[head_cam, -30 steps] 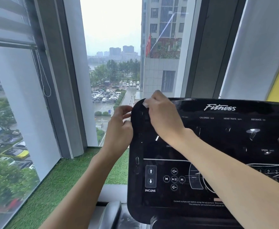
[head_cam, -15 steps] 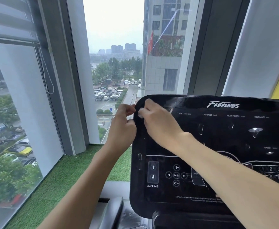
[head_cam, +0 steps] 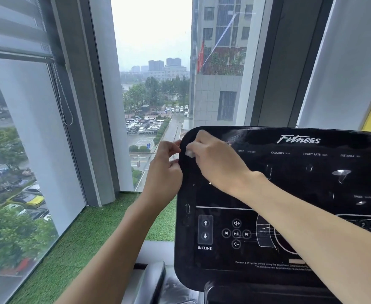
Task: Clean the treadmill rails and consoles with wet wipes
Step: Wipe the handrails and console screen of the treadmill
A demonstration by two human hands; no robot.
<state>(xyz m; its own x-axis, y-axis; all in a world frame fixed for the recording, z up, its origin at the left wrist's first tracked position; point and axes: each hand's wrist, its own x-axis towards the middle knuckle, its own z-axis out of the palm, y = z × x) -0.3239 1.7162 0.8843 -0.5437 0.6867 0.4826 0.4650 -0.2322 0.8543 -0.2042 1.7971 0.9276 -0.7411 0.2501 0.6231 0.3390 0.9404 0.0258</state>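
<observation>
Where the black console (head_cam: 290,189) curves round at its far left corner, the right hand (head_cam: 217,165) presses a small white wipe (head_cam: 190,153) against the glossy face. Its grip is clenched round the wad, so only a bit shows below the fingers. The left hand (head_cam: 164,172) sits just beside it at the console's left edge, fingers curled against the rim (whether its grip truly clasps the rim I cannot tell).

The logo (head_cam: 298,139) along the top reads "Fitness". TIME, CALORIES, HEART RATE and DISTANCE run in a row below it, and a faint SPEED stands at the right. Near the lower left, two arrow keys (head_cam: 205,229) are marked INCLINE, with sound and play buttons (head_cam: 236,233) to their right. A fine line at the bottom begins "Consult a physician before using the equipment". Left of the console, green turf (head_cam: 74,244) runs along the window (head_cam: 22,150).
</observation>
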